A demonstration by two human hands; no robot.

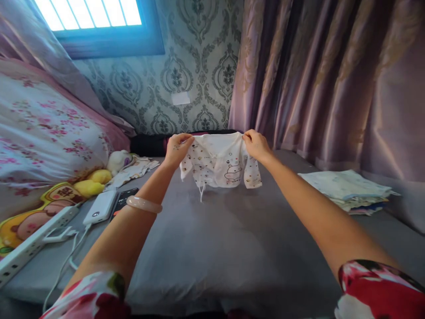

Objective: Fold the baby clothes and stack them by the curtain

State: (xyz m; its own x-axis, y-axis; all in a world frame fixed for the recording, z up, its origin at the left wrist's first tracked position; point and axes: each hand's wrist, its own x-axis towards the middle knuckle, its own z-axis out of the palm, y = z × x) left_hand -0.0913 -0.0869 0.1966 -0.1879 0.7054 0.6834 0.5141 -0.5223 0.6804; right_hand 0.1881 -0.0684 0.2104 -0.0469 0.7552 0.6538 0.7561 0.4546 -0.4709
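Observation:
A small white baby shirt [217,161] with printed figures hangs spread out between my hands, above the grey bed sheet [212,248]. My left hand [178,148] pinches its left shoulder, and my right hand [257,144] pinches the opposite shoulder. Both sleeves droop at the sides, and thin ties dangle from the lower left edge. On the front, a cartoon animal print faces me. Both arms reach forward, with a pale bangle [144,204] round the left forearm.
On the right lies a stack of folded cloths [348,188]. At left are a power strip [36,239], a white power bank [100,207] with a cable, a phone [124,199], plush toys [89,182] and another printed garment [133,170]. Curtains [315,79] hang along the right.

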